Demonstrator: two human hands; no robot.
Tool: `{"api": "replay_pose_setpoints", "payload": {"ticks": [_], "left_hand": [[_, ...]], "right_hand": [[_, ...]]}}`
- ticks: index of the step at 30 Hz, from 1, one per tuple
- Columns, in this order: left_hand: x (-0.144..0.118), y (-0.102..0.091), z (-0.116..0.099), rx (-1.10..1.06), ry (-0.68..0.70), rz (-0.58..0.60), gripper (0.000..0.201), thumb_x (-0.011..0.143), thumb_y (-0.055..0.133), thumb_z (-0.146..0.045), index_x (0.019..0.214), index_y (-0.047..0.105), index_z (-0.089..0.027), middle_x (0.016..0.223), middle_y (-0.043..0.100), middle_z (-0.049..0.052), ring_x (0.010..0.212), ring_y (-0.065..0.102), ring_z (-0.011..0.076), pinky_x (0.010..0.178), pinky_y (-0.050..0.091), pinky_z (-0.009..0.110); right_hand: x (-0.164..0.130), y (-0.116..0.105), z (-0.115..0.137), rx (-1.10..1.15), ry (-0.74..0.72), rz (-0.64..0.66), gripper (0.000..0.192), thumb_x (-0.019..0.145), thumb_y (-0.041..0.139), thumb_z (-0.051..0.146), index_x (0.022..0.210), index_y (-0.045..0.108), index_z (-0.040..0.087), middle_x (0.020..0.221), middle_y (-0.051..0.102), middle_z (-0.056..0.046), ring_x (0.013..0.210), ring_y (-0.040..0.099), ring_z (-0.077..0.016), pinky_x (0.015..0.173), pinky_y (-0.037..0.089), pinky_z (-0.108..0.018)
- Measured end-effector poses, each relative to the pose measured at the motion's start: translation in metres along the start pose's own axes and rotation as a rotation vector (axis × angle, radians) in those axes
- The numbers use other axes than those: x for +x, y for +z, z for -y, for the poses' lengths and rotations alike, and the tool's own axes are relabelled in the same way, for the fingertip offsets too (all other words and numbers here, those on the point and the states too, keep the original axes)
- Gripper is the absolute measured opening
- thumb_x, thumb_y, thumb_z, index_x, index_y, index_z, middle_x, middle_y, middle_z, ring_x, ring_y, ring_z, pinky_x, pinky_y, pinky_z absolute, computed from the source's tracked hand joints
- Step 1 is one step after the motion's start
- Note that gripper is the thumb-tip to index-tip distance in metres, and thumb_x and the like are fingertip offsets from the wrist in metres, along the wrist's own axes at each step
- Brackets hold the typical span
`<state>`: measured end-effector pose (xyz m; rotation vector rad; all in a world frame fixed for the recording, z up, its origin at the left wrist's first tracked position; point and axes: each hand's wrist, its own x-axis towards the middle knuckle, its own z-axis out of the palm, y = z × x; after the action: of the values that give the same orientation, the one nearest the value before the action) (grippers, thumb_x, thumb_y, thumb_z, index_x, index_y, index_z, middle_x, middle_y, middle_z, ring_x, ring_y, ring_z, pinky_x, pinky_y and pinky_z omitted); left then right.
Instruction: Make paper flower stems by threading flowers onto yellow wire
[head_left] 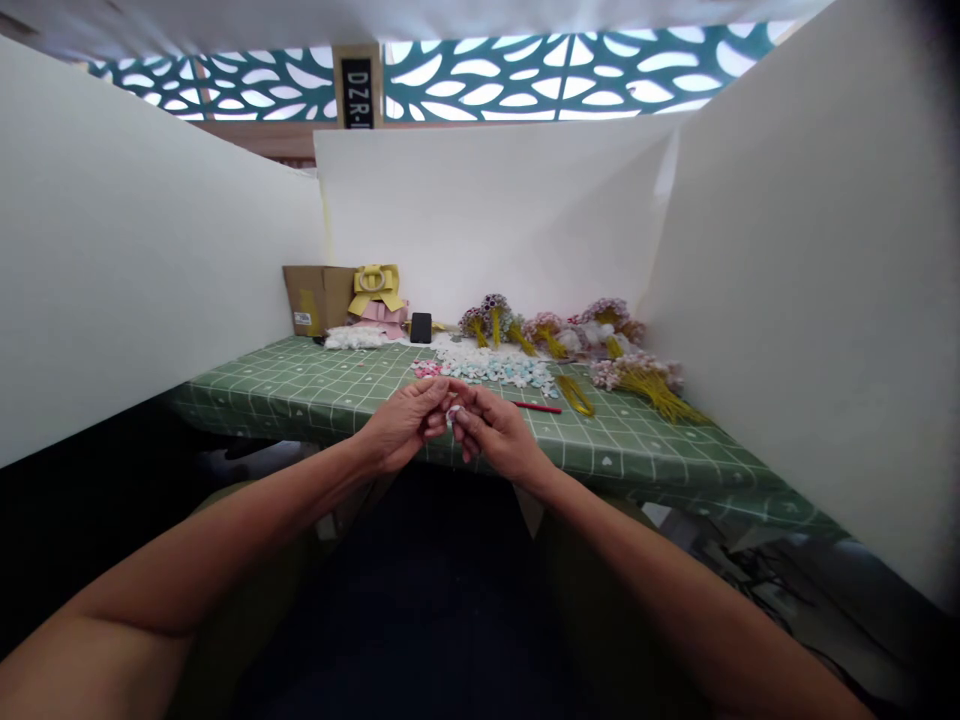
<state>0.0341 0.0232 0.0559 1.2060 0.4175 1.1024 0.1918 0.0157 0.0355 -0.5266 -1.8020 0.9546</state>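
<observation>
My left hand (405, 425) and my right hand (495, 432) meet just in front of the near edge of the green checked table (315, 385). Between their fingertips they pinch a small white piece (453, 412), partly hidden by the fingers. Beyond the hands a heap of small white, blue and pink flower pieces (495, 368) lies on the cloth. A thin red stick (538, 407) lies just right of my right hand, beside a bundle of yellow stems (576, 394).
Bunches of small artificial flowers on yellow stems (637, 380) lie at the back right. A cardboard box (319, 297), a yellow and pink bow (377, 295), a black phone (421, 327) and a white bag (354, 338) stand at the back left. White boards (787, 300) wall in the table.
</observation>
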Motion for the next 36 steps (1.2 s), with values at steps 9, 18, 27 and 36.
{"api": "replay_pose_setpoints", "payload": {"ticks": [9,18,27,36], "left_hand": [[-0.004,0.009,-0.006,0.022,0.039,-0.05,0.024,0.087,0.058,-0.036,0.079,0.054,-0.014,0.048,0.035,-0.009,0.033,0.026,0.0011,0.031,0.023,0.011],[-0.007,0.007,-0.003,0.181,0.036,-0.055,0.029,0.087,0.058,-0.041,0.077,0.054,-0.014,0.046,0.034,-0.009,0.034,0.023,0.0015,0.033,0.02,0.012],[0.005,-0.008,-0.001,0.116,0.058,-0.117,0.03,0.088,0.056,-0.042,0.074,0.048,-0.016,0.048,0.027,-0.01,0.037,0.016,0.0028,0.036,0.014,0.013],[0.016,-0.03,-0.009,0.021,0.213,-0.093,0.03,0.088,0.057,-0.039,0.072,0.045,-0.016,0.05,0.026,-0.009,0.038,0.015,0.0033,0.035,0.015,0.013]], "right_hand": [[-0.002,0.006,-0.002,0.42,0.13,0.112,0.025,0.082,0.065,0.039,0.093,0.051,0.021,0.067,0.057,0.005,0.045,0.041,-0.0051,0.049,0.051,-0.024],[-0.006,0.016,0.002,0.569,0.233,0.065,0.01,0.082,0.054,0.027,0.082,0.047,0.02,0.064,0.057,0.004,0.045,0.044,-0.0075,0.05,0.051,-0.027],[-0.01,0.023,0.001,0.095,0.344,-0.056,0.011,0.074,0.045,0.017,0.076,0.056,0.016,0.06,0.05,0.004,0.043,0.044,-0.0066,0.045,0.05,-0.022],[-0.02,0.021,-0.018,-0.152,0.369,0.007,0.023,0.087,0.045,0.037,0.071,0.046,0.019,0.052,0.036,0.008,0.036,0.04,-0.0063,0.034,0.037,-0.018]]}}
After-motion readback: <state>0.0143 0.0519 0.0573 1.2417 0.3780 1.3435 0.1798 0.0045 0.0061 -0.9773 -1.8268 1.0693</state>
